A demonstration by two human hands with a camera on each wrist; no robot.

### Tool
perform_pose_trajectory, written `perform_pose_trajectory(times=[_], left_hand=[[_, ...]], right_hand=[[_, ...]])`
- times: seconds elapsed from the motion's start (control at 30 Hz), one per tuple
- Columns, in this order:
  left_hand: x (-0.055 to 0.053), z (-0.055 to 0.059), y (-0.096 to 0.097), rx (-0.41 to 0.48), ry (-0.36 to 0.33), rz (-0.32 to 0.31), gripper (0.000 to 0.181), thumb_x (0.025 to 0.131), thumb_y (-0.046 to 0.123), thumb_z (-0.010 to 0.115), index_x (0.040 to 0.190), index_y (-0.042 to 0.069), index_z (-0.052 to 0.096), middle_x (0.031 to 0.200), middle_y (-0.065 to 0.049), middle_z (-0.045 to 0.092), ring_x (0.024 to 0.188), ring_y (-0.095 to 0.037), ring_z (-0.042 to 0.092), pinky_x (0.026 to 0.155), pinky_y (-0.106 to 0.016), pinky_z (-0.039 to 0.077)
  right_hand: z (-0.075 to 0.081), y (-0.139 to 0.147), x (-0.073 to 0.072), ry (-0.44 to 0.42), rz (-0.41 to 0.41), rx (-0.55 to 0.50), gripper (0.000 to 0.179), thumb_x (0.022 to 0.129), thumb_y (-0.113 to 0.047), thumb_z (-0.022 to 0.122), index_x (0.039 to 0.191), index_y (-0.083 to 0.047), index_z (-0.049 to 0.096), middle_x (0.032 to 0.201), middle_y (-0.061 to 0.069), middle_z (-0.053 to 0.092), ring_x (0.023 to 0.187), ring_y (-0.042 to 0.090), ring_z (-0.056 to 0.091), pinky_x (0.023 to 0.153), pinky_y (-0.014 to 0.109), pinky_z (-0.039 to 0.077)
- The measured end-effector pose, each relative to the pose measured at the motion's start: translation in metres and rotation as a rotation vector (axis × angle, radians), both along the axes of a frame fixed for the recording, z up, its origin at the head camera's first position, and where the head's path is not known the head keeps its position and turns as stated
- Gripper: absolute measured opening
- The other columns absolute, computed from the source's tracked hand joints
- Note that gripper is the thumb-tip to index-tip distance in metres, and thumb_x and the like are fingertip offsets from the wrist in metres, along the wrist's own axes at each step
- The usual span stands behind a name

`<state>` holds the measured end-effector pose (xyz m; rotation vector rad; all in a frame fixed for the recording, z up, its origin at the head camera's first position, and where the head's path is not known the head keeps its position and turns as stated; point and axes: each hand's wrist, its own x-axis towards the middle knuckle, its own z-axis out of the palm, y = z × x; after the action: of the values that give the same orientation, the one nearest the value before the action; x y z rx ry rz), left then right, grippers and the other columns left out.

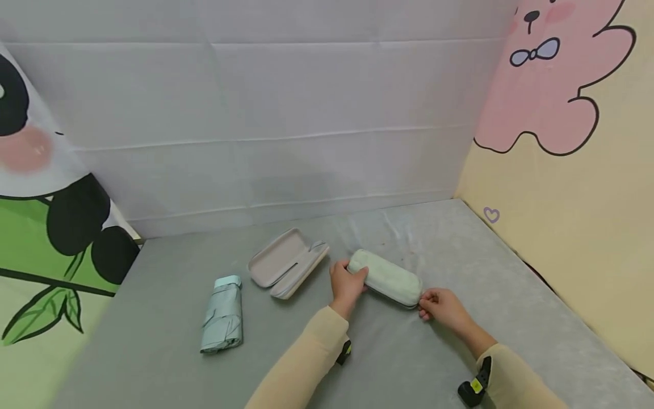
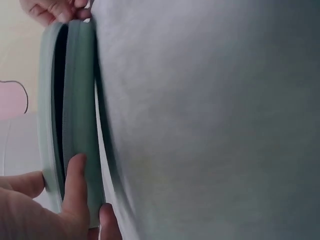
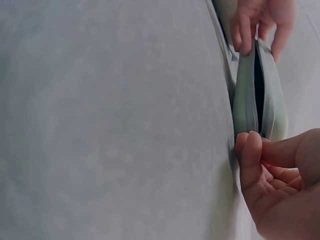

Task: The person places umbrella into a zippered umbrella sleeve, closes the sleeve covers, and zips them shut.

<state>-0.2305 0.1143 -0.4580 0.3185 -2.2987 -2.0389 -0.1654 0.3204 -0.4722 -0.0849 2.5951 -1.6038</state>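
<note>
A pale green zippered case, shaped like a glasses case, lies on the grey-covered table. My left hand grips its left end, thumb on one side and fingers on the other. At the opposite end, my right hand pinches the zipper's end between thumb and fingertips; the fingers hide the pull itself. Along the near side the zipper is parted, and a dark gap shows between the two halves in both wrist views. In the right wrist view, the gap runs from the left hand down to the right hand's fingertips.
Left of the green case, a second case lies spread open, showing a greyish-pink lining. Farther left is a folded light blue bundle, perhaps an umbrella. A white sheet wall closes the back, and a yellow wall borders the right.
</note>
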Motion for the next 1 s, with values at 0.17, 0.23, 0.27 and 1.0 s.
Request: perform_pose_trajectory(times=[0.17,0.23,0.27,1.0], left_hand=[[0.01,-0.003,-0.004,-0.009,0.013,-0.001,0.042,0.083,0.01,0.07,0.116,-0.005,0.048,0.116,-0.019,0.039,0.074,-0.025,0.056,0.056,-0.026,0.054],[0.014,-0.003,-0.006,-0.038,0.014,0.001,0.041,0.082,0.012,0.072,0.112,-0.003,0.049,0.112,-0.017,0.04,0.074,-0.025,0.054,0.057,-0.027,0.054],[0.016,-0.003,-0.007,-0.062,0.013,0.004,0.04,0.081,0.013,0.073,0.109,-0.002,0.049,0.11,-0.016,0.041,0.075,-0.024,0.053,0.059,-0.028,0.053],[0.028,-0.001,-0.046,-0.459,0.006,-0.344,0.039,0.081,0.032,0.073,0.097,0.003,0.052,0.076,-0.006,0.053,0.059,-0.02,0.054,0.056,-0.031,0.044]], right_hand=[[0.001,0.004,-0.002,0.009,-0.007,0.026,0.009,0.091,0.006,0.052,0.088,0.013,0.057,0.072,0.011,0.063,0.061,0.018,0.061,0.056,0.029,0.052],[0.002,0.006,-0.002,0.013,-0.012,0.043,0.009,0.09,0.006,0.052,0.086,0.012,0.058,0.071,0.011,0.063,0.06,0.018,0.061,0.056,0.029,0.052],[0.002,0.006,-0.002,0.011,-0.017,0.053,0.009,0.09,0.006,0.053,0.086,0.012,0.058,0.071,0.01,0.063,0.06,0.018,0.061,0.056,0.029,0.052],[0.003,0.015,-0.002,0.01,-0.11,0.085,0.014,0.092,0.001,0.054,0.086,0.012,0.059,0.071,0.01,0.064,0.058,0.015,0.061,0.054,0.026,0.052]])
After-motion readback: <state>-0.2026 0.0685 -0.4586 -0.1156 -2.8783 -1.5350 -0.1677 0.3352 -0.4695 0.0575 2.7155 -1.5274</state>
